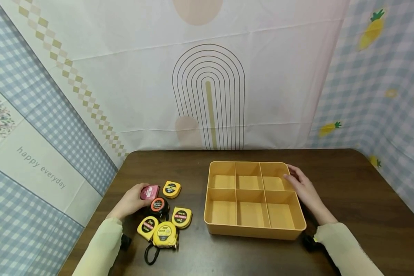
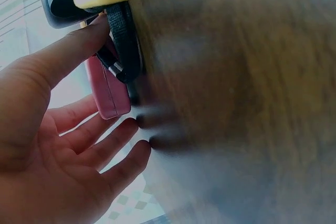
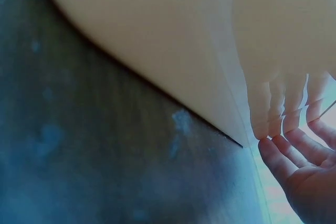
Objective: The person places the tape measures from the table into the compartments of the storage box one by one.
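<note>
Left hand (image 1: pixel 135 199) at the back-left of a cluster of tape measures, by the pink tape measure (image 1: pixel 150 193). Thumb on one side of it, fingers curved round the other; the left wrist view shows the ring and little fingers spread apart past its end. Light pinch on the pink case, it seems; how firm, cannot tell.

Pink tape measure sits on the left part of the brown counter (image 1: pixel 227 255), behind the black tape measure (image 1: pixel 158 206) with an orange face. Small yellow tape measure (image 1: pixel 171 189) just to the right of the pink one. Two more yellow ones, both marked 2m: one nearer the left edge (image 1: pixel 148 226), one to the right (image 1: pixel 181 217). Larger yellow tape measure (image 1: pixel 165 234) at the front of the cluster, a black strap (image 1: pixel 151 256) looped on the counter beside it.

Right hand (image 1: pixel 304 188) at the right rear of a tan box (image 1: pixel 255 232). Thumb over the rim, fingers along the outside, the wall pinched between. Box lies flat, open side up, six compartments in two rows of three, well apart from the pink tape measure. Pale sleeves (image 1: pixel 101 247) on both arms. Behind the counter, a printed cloth (image 1: pixel 145 76) with an arch of thin lines.
</note>
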{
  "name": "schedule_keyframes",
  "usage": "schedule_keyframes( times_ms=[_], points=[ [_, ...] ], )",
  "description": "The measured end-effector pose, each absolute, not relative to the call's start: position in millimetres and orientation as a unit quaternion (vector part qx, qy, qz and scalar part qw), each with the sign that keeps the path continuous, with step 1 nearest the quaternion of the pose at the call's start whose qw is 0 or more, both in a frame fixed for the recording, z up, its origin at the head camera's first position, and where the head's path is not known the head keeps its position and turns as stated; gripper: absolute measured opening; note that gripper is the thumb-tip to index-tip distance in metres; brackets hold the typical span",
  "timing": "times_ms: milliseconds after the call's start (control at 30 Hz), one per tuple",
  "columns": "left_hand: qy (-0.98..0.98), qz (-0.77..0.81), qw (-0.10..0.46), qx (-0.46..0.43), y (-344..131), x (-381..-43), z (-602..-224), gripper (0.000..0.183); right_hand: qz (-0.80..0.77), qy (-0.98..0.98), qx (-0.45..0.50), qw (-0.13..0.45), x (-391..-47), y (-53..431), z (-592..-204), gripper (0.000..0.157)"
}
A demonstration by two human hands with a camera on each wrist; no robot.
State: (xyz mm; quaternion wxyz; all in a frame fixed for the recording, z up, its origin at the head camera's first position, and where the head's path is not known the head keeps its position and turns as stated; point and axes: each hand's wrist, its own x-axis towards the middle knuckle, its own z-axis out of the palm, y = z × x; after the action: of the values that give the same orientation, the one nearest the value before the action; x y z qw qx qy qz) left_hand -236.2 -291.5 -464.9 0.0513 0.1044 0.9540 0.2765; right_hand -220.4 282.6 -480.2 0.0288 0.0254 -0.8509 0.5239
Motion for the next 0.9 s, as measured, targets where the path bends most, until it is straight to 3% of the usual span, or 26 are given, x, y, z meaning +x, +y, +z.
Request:
schedule_keyframes(
  times_ms=[900],
  points=[
    [0.959,0.252,0.047,0.121,-293,-242,-446,0.074,0.522,-0.852,0.019,0.021,-222,282,-479,0.067]
  ],
)
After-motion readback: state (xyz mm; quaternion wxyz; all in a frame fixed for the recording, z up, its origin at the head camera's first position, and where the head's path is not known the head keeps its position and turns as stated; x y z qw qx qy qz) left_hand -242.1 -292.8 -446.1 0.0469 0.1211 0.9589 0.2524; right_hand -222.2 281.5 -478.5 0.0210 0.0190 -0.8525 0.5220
